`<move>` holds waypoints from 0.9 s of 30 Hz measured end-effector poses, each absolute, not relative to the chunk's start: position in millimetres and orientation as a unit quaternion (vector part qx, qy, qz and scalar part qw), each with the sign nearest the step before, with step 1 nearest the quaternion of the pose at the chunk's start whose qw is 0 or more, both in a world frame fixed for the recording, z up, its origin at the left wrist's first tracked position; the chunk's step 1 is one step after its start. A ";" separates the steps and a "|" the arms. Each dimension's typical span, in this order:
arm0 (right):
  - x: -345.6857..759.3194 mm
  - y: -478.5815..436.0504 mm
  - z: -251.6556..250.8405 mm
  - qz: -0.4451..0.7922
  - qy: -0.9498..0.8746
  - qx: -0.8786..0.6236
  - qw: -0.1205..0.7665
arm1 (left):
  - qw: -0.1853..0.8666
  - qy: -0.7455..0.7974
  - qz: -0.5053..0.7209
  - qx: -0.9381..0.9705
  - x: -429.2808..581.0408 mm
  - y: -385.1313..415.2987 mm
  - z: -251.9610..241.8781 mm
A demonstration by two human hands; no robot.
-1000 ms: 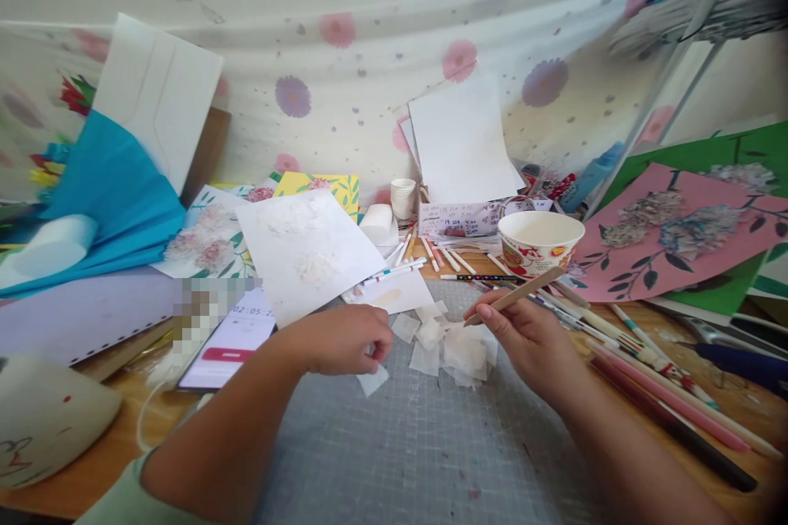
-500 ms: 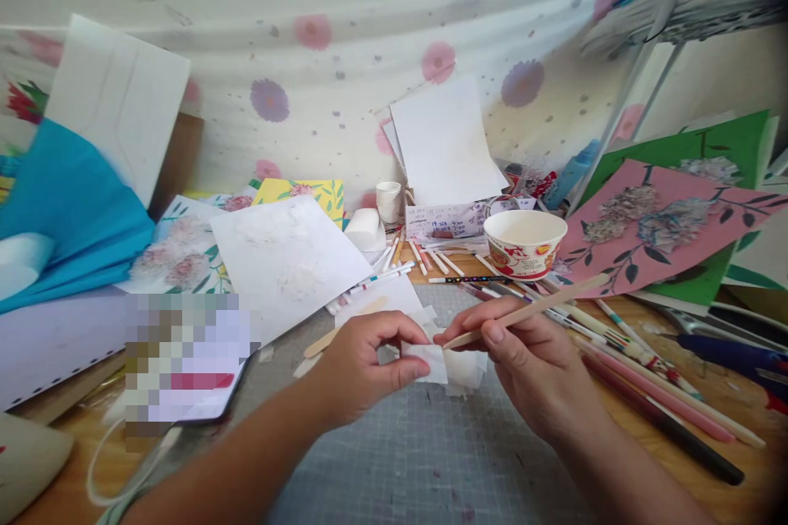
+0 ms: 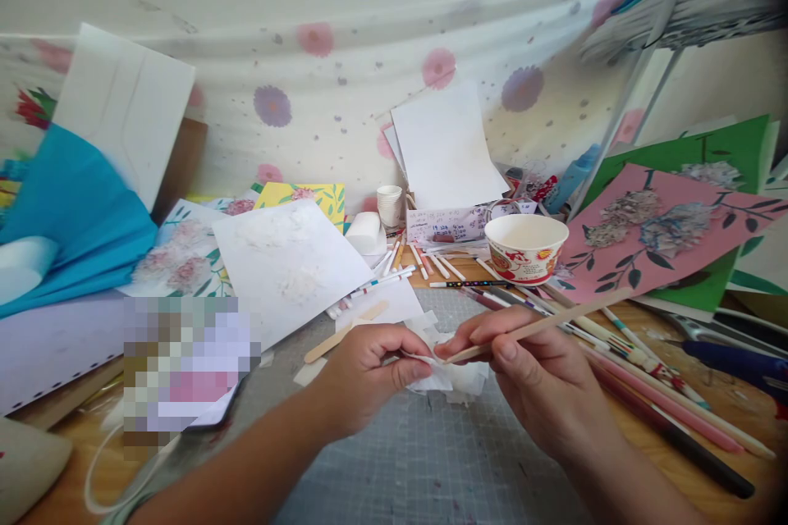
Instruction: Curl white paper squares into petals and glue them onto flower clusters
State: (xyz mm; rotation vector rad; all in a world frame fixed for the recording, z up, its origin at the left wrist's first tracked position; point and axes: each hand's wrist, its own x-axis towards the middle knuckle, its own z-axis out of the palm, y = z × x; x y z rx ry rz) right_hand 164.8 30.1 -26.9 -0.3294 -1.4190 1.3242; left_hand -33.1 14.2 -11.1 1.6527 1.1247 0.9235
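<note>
My left hand (image 3: pixel 378 373) pinches a small piece of white tissue paper (image 3: pixel 424 367) between thumb and fingers. In my right hand (image 3: pixel 523 365) a thin wooden stick (image 3: pixel 566 314) is held like a pencil, its lower tip against the tissue piece. My right fingertips are close beside the paper's edge. More white tissue pieces (image 3: pixel 471 377) lie on the grey cutting mat (image 3: pixel 394 459) just behind and below the hands. A wooden craft stick (image 3: pixel 345 334) rests on white paper beyond my left hand.
A paper bowl (image 3: pixel 526 250) stands behind my right hand. Pens and brushes (image 3: pixel 671 402) lie to the right, near scissors (image 3: pixel 707 332). A white sheet with tissue tufts (image 3: pixel 289 262) and a pixelated phone-like device (image 3: pixel 215 410) are at left. Paper cups (image 3: pixel 389 205) stand at the back.
The tissue piece in my left hand has tilted and now shows more edge-on. The stick in my right hand has shifted slightly right and down. The view has moved a little.
</note>
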 end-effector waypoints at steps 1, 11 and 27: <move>164.5 30.0 -27.1 0.558 -0.602 -0.137 0.554 | 0.441 0.456 0.373 0.677 -33.2 14.2 -11.0; 165.2 29.6 -26.4 0.531 -0.641 -0.134 0.537 | 0.349 0.466 0.361 0.728 -33.1 13.9 -10.3; 163.9 29.9 -23.9 0.498 -0.669 -0.138 0.534 | 0.373 0.464 0.357 0.720 -34.2 15.6 -9.6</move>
